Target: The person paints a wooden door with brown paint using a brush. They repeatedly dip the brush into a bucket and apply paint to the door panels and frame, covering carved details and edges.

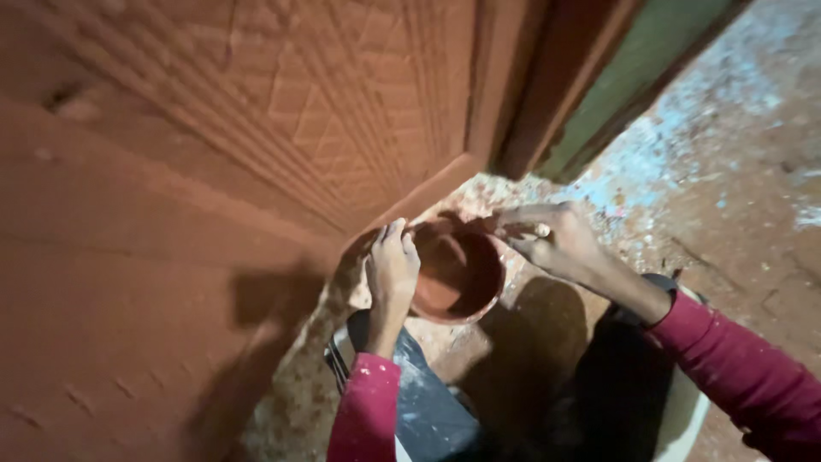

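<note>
On the left side of the frame a big reddish-brown wall (128, 282) fills the view, with lines and zigzag shapes cut into its upper part. Near the middle, the left hand (392, 269) wraps around the left rim of a small round clay bowl (453, 269). Its fingers (395, 233) are curled tight on that edge, so this hand is gripping the bowl. The bowl sits just below the middle of the frame, low by the wall's corner, with its open mouth facing up toward the camera. It is round, so it has no long side. Right of it, the right hand (552, 244) touches the bowl's upper right rim. Its fingertips (505, 224) are pinched together there; I cannot tell if they hold something small. Both hands touch the bowl. Both sleeves are dark pink. The dirt floor (735, 171) at the right has pale blue specks.
</note>
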